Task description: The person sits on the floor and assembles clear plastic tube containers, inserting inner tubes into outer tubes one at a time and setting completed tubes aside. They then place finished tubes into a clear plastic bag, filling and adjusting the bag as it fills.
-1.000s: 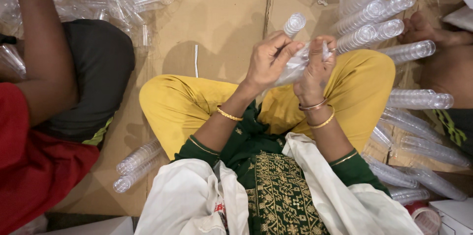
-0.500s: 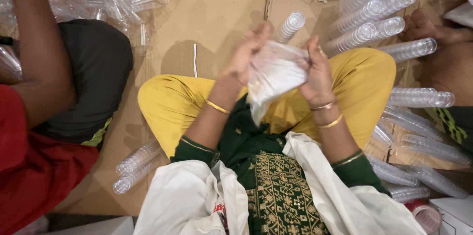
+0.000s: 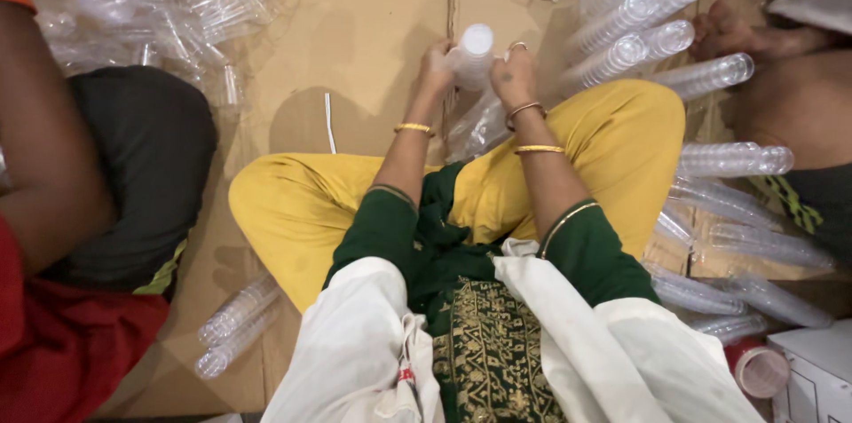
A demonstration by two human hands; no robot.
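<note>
I sit cross-legged in yellow trousers on a cardboard sheet [image 3: 373, 23]. Both hands are stretched forward over my lap and grip one stack of clear plastic cups [image 3: 475, 55], which stands nearly upright in a thin clear plastic sleeve. My left hand [image 3: 437, 66] clasps the stack's left side. My right hand [image 3: 513, 77] clasps its right side, a ring on one finger. The loose sleeve [image 3: 475, 130] trails down between my wrists towards my knees. Gold bangles sit on both wrists.
Several sleeved cup stacks [image 3: 674, 32] lie fanned out to my right, more [image 3: 235, 325] by my left knee. A heap of loose clear plastic [image 3: 169, 6] lies at top left. A person in red and black [image 3: 80, 237] sits at left; another person's hand [image 3: 728, 32] reaches in at right.
Earlier my hands were raised close to my chest, working the cups and bunched sleeve. Now they have moved forward and down, holding the sleeved stack nearly upright over the cardboard.
</note>
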